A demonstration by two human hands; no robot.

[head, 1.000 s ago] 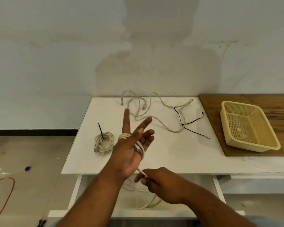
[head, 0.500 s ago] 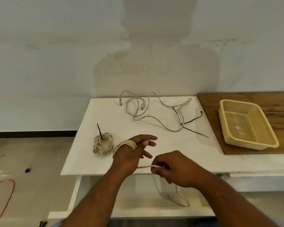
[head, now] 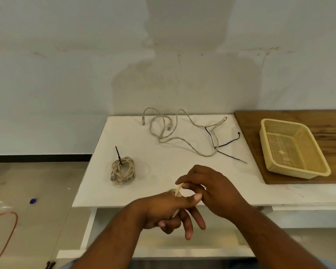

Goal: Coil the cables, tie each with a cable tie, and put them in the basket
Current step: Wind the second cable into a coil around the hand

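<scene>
Pinches cable (head: 178, 189) in right hand (head: 215, 191) grip, just above left thumb. Carries wound loops round left hand (head: 159, 208), fingers loose, apart. Leaves short, steep run between hands.

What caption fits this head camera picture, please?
Right hand pinches thin beige cable looped on left hand, near tied beige coil and yellow mesh basket.

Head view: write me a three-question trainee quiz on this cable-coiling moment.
1. True or false: the yellow basket holds a cable coil.
2. The tied coil lies: A) on the white table, B) on the wooden board, C) in the basket.
3. The right hand pinches the cable; which hand is it looped round?
Key: 1 false; 2 A; 3 the left hand.
</scene>
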